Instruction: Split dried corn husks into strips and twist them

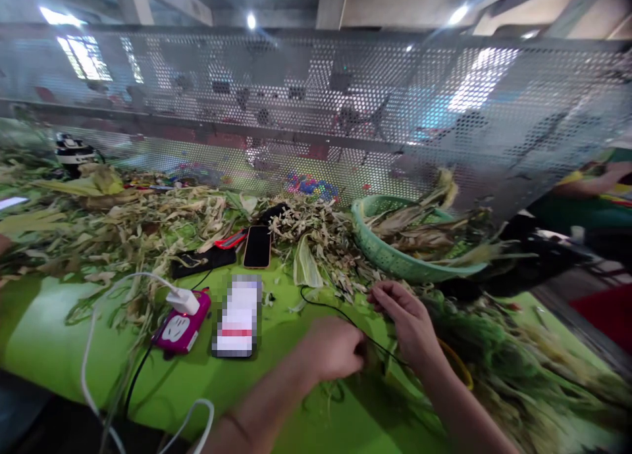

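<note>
My left hand (332,349) is curled into a fist on the green table (59,335), gripping dark plant stalks at its fingertips. My right hand (405,316) is beside it, fingers pinched on a thin strand of the plant pile (494,349) that spreads to the right. A thin black cable (326,307) runs under both hands.
A green basket (385,247) full of dried husks stands behind my hands. Dried leaves (123,224) cover the table's back. Two phones (257,246) lie near a pink power strip (182,326) with a white charger. A perforated metal screen (316,112) closes the far side. Another person's arm (592,181) shows at right.
</note>
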`<state>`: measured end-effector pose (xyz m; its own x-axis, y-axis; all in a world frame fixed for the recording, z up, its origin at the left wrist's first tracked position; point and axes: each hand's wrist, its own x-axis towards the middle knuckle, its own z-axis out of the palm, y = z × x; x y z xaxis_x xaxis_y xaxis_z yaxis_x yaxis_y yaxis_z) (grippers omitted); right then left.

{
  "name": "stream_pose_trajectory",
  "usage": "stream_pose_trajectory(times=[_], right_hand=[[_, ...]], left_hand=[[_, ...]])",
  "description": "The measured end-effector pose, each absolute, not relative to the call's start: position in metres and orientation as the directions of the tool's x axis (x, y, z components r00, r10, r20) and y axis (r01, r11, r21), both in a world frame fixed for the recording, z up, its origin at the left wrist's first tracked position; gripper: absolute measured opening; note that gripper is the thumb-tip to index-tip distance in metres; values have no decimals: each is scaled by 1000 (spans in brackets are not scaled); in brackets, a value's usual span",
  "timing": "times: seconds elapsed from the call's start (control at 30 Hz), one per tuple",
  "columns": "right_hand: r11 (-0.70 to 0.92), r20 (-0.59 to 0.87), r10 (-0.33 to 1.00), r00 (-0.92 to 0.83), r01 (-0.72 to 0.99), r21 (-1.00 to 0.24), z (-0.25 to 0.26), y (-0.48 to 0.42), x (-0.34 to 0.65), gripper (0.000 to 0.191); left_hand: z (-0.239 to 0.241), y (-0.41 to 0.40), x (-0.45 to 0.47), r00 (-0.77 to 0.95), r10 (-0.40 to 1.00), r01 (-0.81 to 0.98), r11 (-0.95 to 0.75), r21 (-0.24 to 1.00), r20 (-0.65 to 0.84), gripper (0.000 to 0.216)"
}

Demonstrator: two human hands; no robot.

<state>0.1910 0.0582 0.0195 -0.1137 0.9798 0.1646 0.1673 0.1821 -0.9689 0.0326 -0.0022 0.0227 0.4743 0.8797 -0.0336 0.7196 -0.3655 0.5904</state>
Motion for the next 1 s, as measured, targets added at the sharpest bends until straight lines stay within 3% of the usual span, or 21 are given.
stream_pose_trajectory(times=[0.23, 0.43, 0.63, 0.73, 1.0], right_hand=[[290, 224, 952, -208, 383, -877, 17, 65, 185, 23], [460, 157, 863, -480, 618, -638, 22, 79, 162, 20], [448, 110, 889, -444, 797, -406, 24, 91, 138, 18], [465, 121, 880, -459, 783, -413, 23, 95, 145, 7], [502, 194, 852, -486, 656, -563, 16, 90, 158, 17]], left_hand=[[28, 0, 26, 369, 929, 766, -326, 554, 36, 27], [34, 3, 22, 354, 935, 767, -270, 582, -33, 27], [28, 4, 21, 315, 949, 739, -248, 626, 4, 22], [28, 7, 20, 248, 965, 706, -239, 666, 84, 18], [31, 13, 16, 66, 973, 646, -211, 734, 221, 9]])
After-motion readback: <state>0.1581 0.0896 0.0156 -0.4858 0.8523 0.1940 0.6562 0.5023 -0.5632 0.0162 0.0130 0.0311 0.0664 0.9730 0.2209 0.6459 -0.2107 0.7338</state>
